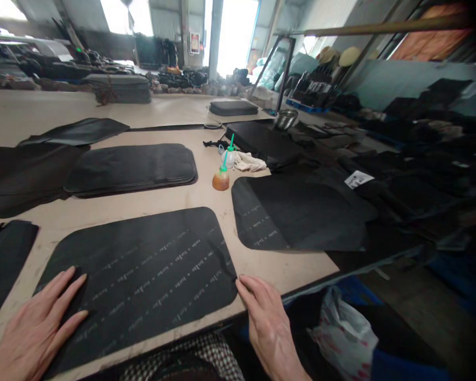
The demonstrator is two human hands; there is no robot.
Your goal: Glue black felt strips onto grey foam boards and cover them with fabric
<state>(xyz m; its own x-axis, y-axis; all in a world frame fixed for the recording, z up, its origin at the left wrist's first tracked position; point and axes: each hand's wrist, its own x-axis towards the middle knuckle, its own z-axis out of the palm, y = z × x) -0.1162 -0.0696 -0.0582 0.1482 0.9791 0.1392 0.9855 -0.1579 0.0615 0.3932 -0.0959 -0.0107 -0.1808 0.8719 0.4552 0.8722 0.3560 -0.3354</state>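
A black sheet (143, 275) with rounded corners and rows of pale printed lettering lies flat on the table in front of me. Flat on its left part rests my left hand (43, 317), fingers spread, holding nothing. At the sheet's right edge, my right hand (265, 317) has its fingers drawn together and pinches the border near the lower right corner. To the right lies a similar black piece (293, 217), with lettering showing on its left side. Beyond the near sheet sits a stack of rounded black panels (135, 166).
Behind the sheets stand a bottle of amber liquid (221, 181) with a green nozzle and a white bottle (229, 156), beside a pale cloth (249, 162). A metal bowl (286, 119) sits farther back. Below the table's right edge hangs or lies a plastic bag (345, 333).
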